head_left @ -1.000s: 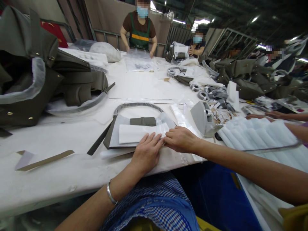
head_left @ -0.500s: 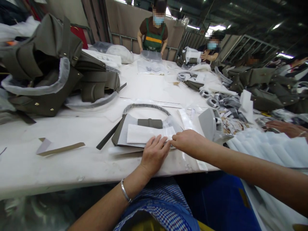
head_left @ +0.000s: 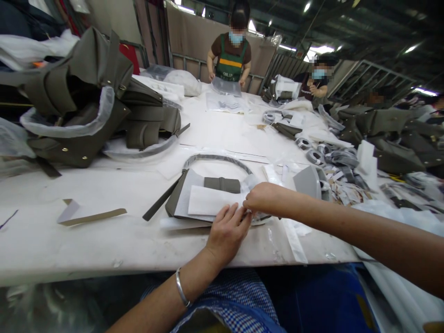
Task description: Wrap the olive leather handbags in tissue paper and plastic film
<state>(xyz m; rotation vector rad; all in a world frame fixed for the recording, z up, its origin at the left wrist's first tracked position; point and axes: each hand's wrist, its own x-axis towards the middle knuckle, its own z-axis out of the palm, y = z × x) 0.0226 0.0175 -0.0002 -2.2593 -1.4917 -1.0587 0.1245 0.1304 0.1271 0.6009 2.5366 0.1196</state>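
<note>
An olive-grey handbag (head_left: 175, 199) lies flat in front of me, its wrapped handle (head_left: 218, 158) arching away and a dark strap (head_left: 160, 198) sticking out to the left. Across it rests a white foam sheet (head_left: 204, 200), just below the bag's rolled flap piece (head_left: 222, 184). My left hand (head_left: 227, 236) lies on the sheet's lower right corner, fingers stretched out. Beside it, my right hand (head_left: 262, 198) is closed in a pinch at the sheet's right end. What its fingertips grip is hidden. Clear plastic shows below the right hand.
Several olive bags (head_left: 83, 106) are piled at the left. A folded strip (head_left: 92, 216) lies nearer. Wrapped rolls (head_left: 322, 155) and a grey panel (head_left: 307, 181) stand right. Across the table, a person in a green apron (head_left: 229, 62) handles plastic; another person (head_left: 319, 83) is further right.
My right hand has shifted slightly, with its wrist raised, and clear plastic now shows below it. The left hand stays on the sheet. The whole view has moved a little.
</note>
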